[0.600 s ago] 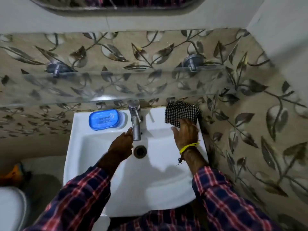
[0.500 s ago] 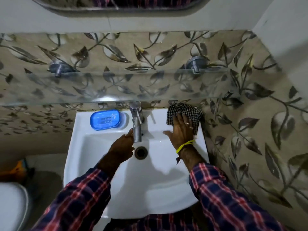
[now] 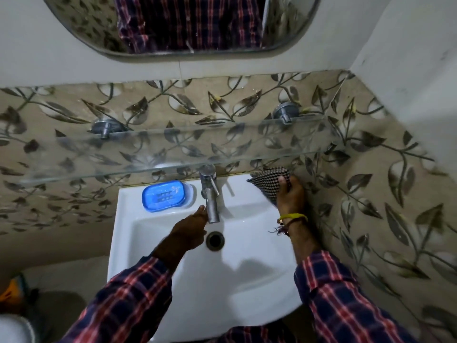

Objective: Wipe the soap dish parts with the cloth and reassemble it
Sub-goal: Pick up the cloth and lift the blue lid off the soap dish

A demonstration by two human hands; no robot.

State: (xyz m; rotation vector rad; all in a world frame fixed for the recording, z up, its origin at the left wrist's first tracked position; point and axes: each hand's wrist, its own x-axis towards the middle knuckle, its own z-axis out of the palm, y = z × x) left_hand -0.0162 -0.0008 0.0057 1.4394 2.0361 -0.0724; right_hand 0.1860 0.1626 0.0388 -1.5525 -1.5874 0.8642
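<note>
Your way to the soap dish [image 3: 164,196] stays open over the basin [image 3: 153,243], hemmed by the tap [image 3: 210,194] and the glass shelf [image 3: 148,154] above.

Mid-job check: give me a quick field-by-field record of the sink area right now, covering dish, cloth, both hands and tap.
soap dish: blue plastic soap dish, assembled, on white ceramic sink ledge left of tap
cloth: black-and-white checked cloth, back right corner of ledge
right hand: right hand grips the cloth
left hand: left hand over the basin, fingertip by the spout, holds nothing
tap: steel tap, no water visible
wiping: not yet begun
</note>
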